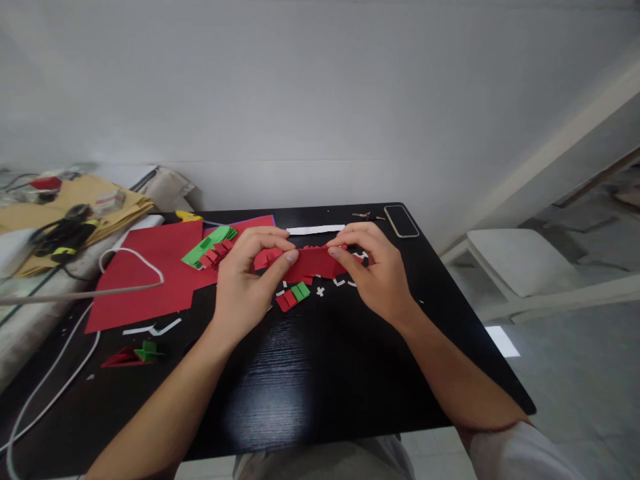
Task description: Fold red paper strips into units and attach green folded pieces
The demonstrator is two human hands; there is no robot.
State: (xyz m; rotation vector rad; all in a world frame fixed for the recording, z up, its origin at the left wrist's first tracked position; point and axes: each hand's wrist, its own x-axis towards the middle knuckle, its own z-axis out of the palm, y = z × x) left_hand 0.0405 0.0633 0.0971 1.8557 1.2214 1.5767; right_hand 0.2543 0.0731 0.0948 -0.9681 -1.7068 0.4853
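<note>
A strip of red paper (313, 264) is held level above the black table between my two hands. My left hand (255, 267) pinches its left end between thumb and fingers. At the other end, the thumb and fingers of my right hand (375, 267) are closed on the same strip. Just below lies a small folded red and green paper piece (293, 297), with a white paper cross (321, 291) and other white scraps around it. More red folded pieces are partly hidden behind the strip. Left of my left hand rests a stack of green folded paper (209, 247).
Large red paper sheets (150, 267) cover the table's left side, near a white cable (50, 400) and a cluttered pile. A red and green folded piece (133, 355) sits front left. At the back are a white strip (315, 230), keys (369, 216) and a phone (401, 221).
</note>
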